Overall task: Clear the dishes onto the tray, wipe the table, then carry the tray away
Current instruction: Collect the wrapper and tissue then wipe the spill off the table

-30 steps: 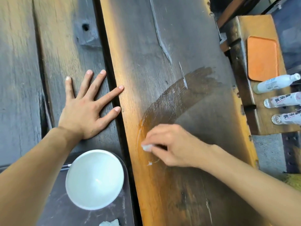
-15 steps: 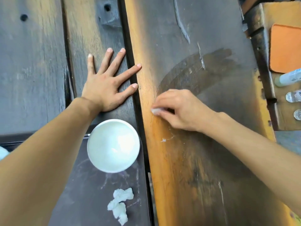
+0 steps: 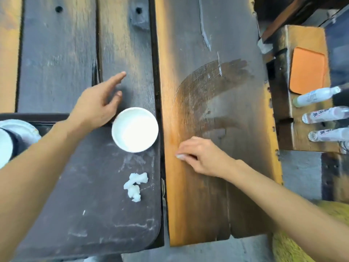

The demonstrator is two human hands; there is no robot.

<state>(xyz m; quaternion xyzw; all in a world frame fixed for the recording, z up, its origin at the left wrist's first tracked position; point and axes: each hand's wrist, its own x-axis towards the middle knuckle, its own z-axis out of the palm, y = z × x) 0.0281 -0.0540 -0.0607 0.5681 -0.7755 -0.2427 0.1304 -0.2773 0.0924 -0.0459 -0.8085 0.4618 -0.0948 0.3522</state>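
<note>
Two hands busy, well apart: left hand (image 3: 96,108) open and empty, fingers loose over the dark planks just beyond the tray; right hand (image 3: 204,157) pinched shut on a small white wipe (image 3: 179,156), pressed to the desk (image 3: 217,35) toward its front. Judged to be the wiping step, with the dishes seemingly cleared already.

To do it well:
- Work the desk plank by plank in long overlapping passes along the grain.
- Start from the damp arc (image 3: 217,82), then cover the dry grey stretches beside it and the orange edge nearer the front.
- Press with flat fingers rather than fingertips: a small wad, little coverage, likely to shred on rough wood.
- Refold or swap once soiled.
- Brace the free left hand on bare wood, clear of the tray (image 3: 94,214), so as not to nudge it over the front edge.
- Mind the bowl (image 3: 135,129) at the tray's far right corner, close to the wiping side.
- Drop the spent wad beside the crumpled tissue (image 3: 135,186) on the tray, not on the desk.

As for looks:
- **Desk:** broad weathered planks, dark grey with worn orange patches, gaps between, a curved darker streak where wet.
- **Tray:** dark, flat, round-cornered, smeared with pale marks, lying at the near left.
- **Bowl:** white, round, upright, seemingly empty.
- **Tissue:** white, lumpy, near the tray's right side.
- **Wipe:** mostly hidden under fingers, only a pale tip showing.
</note>
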